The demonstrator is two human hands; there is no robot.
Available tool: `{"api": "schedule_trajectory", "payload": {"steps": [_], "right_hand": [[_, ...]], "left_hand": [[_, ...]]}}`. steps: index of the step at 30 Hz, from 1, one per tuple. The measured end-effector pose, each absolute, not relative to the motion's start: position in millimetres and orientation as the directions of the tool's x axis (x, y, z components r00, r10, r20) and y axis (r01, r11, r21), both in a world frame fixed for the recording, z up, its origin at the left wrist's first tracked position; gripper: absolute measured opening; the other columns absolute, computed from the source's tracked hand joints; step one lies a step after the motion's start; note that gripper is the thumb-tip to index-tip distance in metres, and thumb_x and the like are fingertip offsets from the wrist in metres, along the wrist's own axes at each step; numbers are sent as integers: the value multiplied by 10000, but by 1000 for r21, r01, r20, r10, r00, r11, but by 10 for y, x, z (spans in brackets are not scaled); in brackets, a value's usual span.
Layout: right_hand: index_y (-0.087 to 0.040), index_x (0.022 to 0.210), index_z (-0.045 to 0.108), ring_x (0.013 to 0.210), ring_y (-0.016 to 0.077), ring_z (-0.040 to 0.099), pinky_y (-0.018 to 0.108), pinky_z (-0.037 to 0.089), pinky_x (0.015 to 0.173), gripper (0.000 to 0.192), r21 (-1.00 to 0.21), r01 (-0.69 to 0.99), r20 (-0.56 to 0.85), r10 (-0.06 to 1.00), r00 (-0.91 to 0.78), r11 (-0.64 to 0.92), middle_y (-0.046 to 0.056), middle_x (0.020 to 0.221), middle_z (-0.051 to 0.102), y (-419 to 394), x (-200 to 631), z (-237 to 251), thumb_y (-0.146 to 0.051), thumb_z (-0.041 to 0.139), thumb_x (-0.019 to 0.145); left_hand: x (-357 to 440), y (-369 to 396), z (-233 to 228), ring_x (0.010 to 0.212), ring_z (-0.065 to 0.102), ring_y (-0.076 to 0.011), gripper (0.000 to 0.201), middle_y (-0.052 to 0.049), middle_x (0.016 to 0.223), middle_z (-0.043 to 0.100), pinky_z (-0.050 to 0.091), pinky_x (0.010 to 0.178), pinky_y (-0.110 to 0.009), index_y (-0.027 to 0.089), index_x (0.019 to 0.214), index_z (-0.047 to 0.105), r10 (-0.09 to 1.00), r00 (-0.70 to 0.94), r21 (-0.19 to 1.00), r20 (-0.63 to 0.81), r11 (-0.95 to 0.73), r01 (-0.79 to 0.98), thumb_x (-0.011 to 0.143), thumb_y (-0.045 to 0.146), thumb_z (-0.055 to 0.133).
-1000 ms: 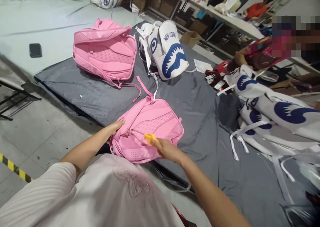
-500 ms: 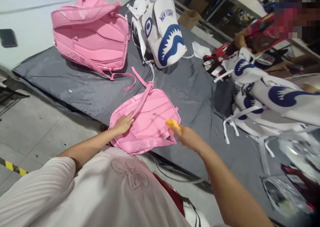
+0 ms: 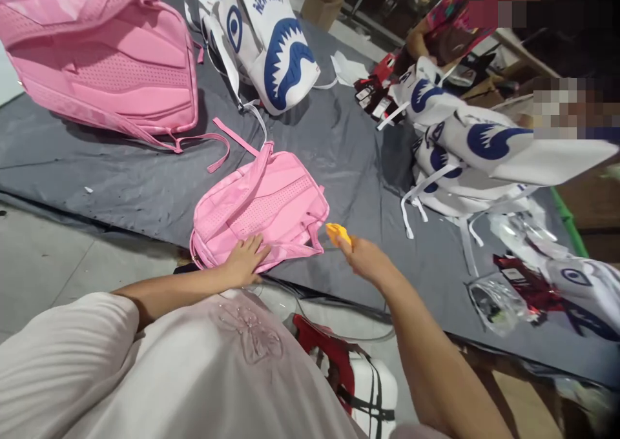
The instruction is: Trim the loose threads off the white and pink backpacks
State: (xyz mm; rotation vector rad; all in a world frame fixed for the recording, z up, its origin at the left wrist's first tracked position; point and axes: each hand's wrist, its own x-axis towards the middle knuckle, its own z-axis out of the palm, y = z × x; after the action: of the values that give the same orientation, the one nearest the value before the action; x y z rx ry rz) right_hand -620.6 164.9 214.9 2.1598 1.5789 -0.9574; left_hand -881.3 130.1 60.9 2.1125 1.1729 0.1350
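A small pink backpack [image 3: 271, 203] lies back-side up at the near edge of a grey padded mat [image 3: 349, 155]. My left hand [image 3: 245, 261] rests flat on its lower edge, fingers spread. My right hand [image 3: 365, 258] hovers just right of the backpack, closed around a small yellow tool [image 3: 338, 233] whose tip points towards the bag. A pink strap trails from the backpack's top towards the far side.
A larger pink backpack [image 3: 101, 71] lies at the far left, a white shark-print backpack [image 3: 271, 45] stands behind. Several more shark-print bags [image 3: 484, 155] pile at the right beside another person. Clear plastic wrappers [image 3: 498, 300] lie at near right. A red and white object [image 3: 349, 368] sits below me.
My right hand with the yellow tool has come off the backpack's back and moved to its right side. My left hand slid from the left edge to the lower edge. The view swung right.
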Motion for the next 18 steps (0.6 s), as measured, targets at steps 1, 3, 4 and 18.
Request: {"api": "schedule_trajectory", "payload": {"steps": [1, 3, 4, 18], "right_hand": [[-189, 833, 537, 450, 142, 509, 263, 370, 517, 417, -164, 918, -673, 722, 163, -361, -5, 535, 536, 1602, -6158, 2156, -509, 318, 988], [-214, 767, 498, 444, 140, 484, 267, 381, 519, 456, -317, 877, -754, 657, -2, -361, -21, 492, 514, 1469, -6028, 2196, -584, 322, 966], [-223, 738, 480, 442, 140, 473, 269, 383, 515, 487, -390, 842, -774, 628, -80, -372, -25, 475, 506, 1387, -5956, 2226, -630, 317, 948], [-223, 765, 524, 494, 175, 527, 284, 374, 554, 490, -274, 885, -576, 801, 163, -376, 17, 542, 567, 890, -5877, 2212, -604, 278, 952]], "left_hand": [[-8790, 1202, 573, 1442, 307, -444, 909, -242, 1588, 297, 267, 1151, -587, 189, 1493, 432, 757, 586, 660, -289, -286, 695, 682, 230, 841], [-8783, 1143, 497, 1360, 436, -426, 754, -236, 1473, 468, 327, 1117, -580, 184, 1422, 519, 765, 533, 699, -361, -157, 698, 717, 156, 786], [-8793, 1184, 462, 1314, 495, -403, 618, -219, 1397, 545, 368, 1095, -561, 187, 1376, 558, 776, 506, 712, -377, -107, 694, 783, 180, 731], [-8580, 1583, 340, 989, 671, -261, 424, -136, 1110, 675, 528, 883, -404, 224, 1358, 545, 839, 279, 733, -466, 190, 653, 1014, 391, 363]]}}
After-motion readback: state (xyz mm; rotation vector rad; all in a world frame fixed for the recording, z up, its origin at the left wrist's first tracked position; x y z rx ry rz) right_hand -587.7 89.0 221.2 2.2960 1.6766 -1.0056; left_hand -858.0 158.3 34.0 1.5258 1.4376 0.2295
